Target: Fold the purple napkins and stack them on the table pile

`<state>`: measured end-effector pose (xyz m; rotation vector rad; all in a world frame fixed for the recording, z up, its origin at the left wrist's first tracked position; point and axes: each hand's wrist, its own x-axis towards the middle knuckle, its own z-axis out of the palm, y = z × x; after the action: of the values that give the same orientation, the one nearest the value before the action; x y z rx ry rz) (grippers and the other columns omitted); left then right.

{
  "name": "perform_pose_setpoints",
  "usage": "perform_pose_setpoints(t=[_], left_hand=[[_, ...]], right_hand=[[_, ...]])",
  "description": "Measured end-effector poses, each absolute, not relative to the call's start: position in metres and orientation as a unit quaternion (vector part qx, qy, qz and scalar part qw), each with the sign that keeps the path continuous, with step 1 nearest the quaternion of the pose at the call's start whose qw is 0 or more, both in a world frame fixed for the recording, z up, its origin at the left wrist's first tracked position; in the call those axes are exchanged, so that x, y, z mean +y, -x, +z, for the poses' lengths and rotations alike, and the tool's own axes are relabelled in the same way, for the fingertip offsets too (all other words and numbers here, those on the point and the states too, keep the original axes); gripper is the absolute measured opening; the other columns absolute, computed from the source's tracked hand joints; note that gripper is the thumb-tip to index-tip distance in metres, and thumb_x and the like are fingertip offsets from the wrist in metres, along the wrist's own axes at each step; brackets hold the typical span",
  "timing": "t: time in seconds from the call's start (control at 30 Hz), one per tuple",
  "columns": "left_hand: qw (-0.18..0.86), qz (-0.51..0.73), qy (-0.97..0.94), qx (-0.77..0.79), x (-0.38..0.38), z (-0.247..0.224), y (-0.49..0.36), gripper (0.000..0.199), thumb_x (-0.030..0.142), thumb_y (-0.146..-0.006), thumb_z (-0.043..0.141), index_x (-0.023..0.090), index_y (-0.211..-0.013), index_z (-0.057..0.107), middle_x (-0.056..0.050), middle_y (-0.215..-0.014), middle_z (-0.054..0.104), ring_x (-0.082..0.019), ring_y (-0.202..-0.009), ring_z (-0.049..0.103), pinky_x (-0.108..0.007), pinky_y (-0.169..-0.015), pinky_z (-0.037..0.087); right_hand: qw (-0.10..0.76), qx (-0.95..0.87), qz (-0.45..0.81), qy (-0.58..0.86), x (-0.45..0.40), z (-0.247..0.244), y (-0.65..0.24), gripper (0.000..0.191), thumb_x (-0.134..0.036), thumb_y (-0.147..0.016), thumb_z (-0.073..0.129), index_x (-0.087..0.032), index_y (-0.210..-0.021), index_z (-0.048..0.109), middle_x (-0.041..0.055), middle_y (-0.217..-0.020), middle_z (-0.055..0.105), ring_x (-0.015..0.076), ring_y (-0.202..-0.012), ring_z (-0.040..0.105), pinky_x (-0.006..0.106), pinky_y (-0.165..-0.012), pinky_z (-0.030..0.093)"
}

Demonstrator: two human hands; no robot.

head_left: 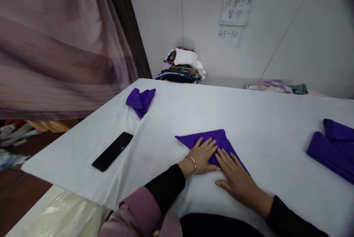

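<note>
A purple cloth napkin (221,137), folded into a triangle, lies on the white-covered table (265,130) in front of me. My left hand (203,155) presses flat on its left part, fingers stretched out toward the far edge. Beside it, my right hand (235,174) rests flat on the right part, its fingers extended and thumb apart. The fingertips of both hands almost meet near the cloth's middle. Part of the near edge is hidden under my hands.
At the far left stands a folded purple napkin (140,102); a black phone (113,152) lies nearer. More folded purple cloths (332,148) sit at the right edge. Behind the table are a clothes pile (184,65) and handwritten paper signs (234,10) on the wall. A curtain (61,45) hangs left.
</note>
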<state>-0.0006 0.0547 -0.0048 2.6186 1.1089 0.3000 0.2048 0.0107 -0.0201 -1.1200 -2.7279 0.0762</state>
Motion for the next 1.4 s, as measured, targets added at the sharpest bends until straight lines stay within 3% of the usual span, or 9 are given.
perform_pose_setpoints(t=[0.17, 0.27, 0.37, 0.47, 0.57, 0.73, 0.9, 1.4], left_hand=[[0.127, 0.103, -0.869, 0.467, 0.07, -0.008, 0.047, 0.075, 0.068, -0.079, 0.035, 0.021, -0.137, 0.032, -0.009, -0.146, 0.031, -0.024, -0.137, 0.02, -0.051, -0.111, 0.006], [0.116, 0.129, -0.806, 0.565, 0.084, -0.01, 0.085, 0.066, 0.063, -0.079, 0.044, 0.023, -0.132, 0.042, -0.008, -0.143, 0.038, -0.026, -0.134, 0.028, -0.052, -0.11, 0.012], [0.092, 0.17, -0.759, 0.622, 0.09, -0.011, 0.119, 0.051, 0.051, -0.086, 0.039, 0.021, -0.126, 0.048, -0.012, -0.14, 0.042, -0.029, -0.132, 0.031, -0.058, -0.106, 0.018], [0.082, 0.225, -0.744, 0.624, 0.086, -0.012, 0.14, 0.04, 0.04, -0.089, 0.037, 0.021, -0.119, 0.054, -0.01, -0.127, 0.056, -0.024, -0.12, 0.047, -0.05, -0.103, 0.032], [0.087, 0.27, -0.753, 0.594, 0.079, -0.013, 0.144, 0.031, 0.031, -0.083, 0.045, 0.023, -0.11, 0.059, -0.005, -0.108, 0.067, -0.02, -0.104, 0.058, -0.041, -0.095, 0.044], [0.098, 0.311, -0.763, 0.557, 0.079, -0.015, 0.134, 0.028, 0.016, -0.077, 0.048, 0.024, -0.099, 0.065, -0.002, -0.095, 0.069, -0.016, -0.093, 0.06, -0.035, -0.088, 0.049], [0.1, 0.327, -0.754, 0.561, 0.082, -0.017, 0.13, 0.023, 0.015, -0.078, 0.049, 0.024, -0.088, 0.067, -0.001, -0.085, 0.069, -0.015, -0.086, 0.061, -0.033, -0.081, 0.052], [0.071, 0.287, -0.753, 0.588, 0.085, -0.01, 0.13, 0.016, 0.018, -0.08, 0.049, 0.022, -0.081, 0.065, -0.004, -0.098, 0.066, -0.019, -0.096, 0.058, -0.04, -0.088, 0.047]], right_hand=[[0.081, -0.924, 0.035, 0.371, 0.01, -0.018, -0.205, 0.069, -0.055, -0.089, 0.038, -0.019, -0.144, 0.019, 0.0108, -0.149, 0.019, 0.0282, -0.137, 0.014, 0.051, -0.108, 0.019], [0.07, -0.923, 0.045, 0.375, 0.01, -0.017, -0.205, 0.067, -0.055, -0.089, 0.036, -0.02, -0.144, 0.019, 0.0106, -0.149, 0.017, 0.0278, -0.137, 0.012, 0.051, -0.108, 0.019], [0.068, -0.921, 0.058, 0.378, 0.01, -0.017, -0.205, 0.066, -0.055, -0.09, 0.036, -0.022, -0.144, 0.018, 0.0092, -0.15, 0.015, 0.0278, -0.137, 0.011, 0.051, -0.108, 0.018], [0.067, -0.921, 0.069, 0.377, 0.01, -0.017, -0.205, 0.066, -0.054, -0.09, 0.036, -0.023, -0.144, 0.017, 0.008, -0.15, 0.015, 0.0278, -0.137, 0.011, 0.052, -0.108, 0.018], [0.069, -0.92, 0.074, 0.378, 0.01, -0.016, -0.205, 0.066, -0.054, -0.089, 0.037, -0.024, -0.144, 0.017, 0.0076, -0.15, 0.016, 0.0279, -0.137, 0.011, 0.052, -0.108, 0.018], [0.07, -0.917, 0.077, 0.384, 0.01, -0.016, -0.205, 0.065, -0.055, -0.089, 0.037, -0.024, -0.144, 0.019, 0.0078, -0.15, 0.017, 0.0279, -0.137, 0.013, 0.052, -0.108, 0.019], [0.061, -0.919, 0.074, 0.382, 0.01, -0.016, -0.205, 0.066, -0.055, -0.089, 0.036, -0.023, -0.144, 0.018, 0.0079, -0.15, 0.016, 0.0279, -0.137, 0.012, 0.052, -0.108, 0.019], [0.069, -0.919, 0.074, 0.382, 0.011, -0.015, -0.204, 0.065, -0.054, -0.089, 0.037, -0.024, -0.144, 0.02, 0.0077, -0.15, 0.018, 0.0277, -0.137, 0.014, 0.052, -0.108, 0.02]])
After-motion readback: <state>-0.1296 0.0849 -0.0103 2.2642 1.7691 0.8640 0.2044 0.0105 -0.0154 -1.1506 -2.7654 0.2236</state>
